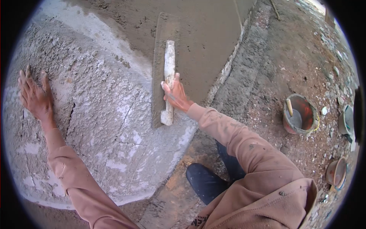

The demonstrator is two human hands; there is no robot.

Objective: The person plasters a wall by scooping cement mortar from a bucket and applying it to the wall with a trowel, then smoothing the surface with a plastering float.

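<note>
Gritty, stone-strewn ground [263, 110] borders a grey, cement-like surface, part smooth and part rough, where a person in a dust-flecked brown sweatshirt [244, 133] works bare-handed. The right grip [177, 95] is closed around the pale, mortar-caked handle of a long flat trowel [169, 57], whose blade lies at the lower edge of a smooth, wet-looking layer [209, 42]. The left grip [38, 97] holds nothing; its palm is down and its fingers spread on the rough, cracked stretch [95, 87] at left.

Judging by finish alone, the work appears partly done: the upper stretch looks evenly spread, while the rough stretch, patched with white, lacks that coat. How far either extends beyond the view cannot be told. To the right stands a red-lined bucket [309, 108] holding a wooden-handled tool [289, 108], with two more containers near the edge of view.

Dark lettering [200, 221] at the bottom, apparently ending "EN," is only partly visible; no brand is readable on the trowel or bucket.
</note>
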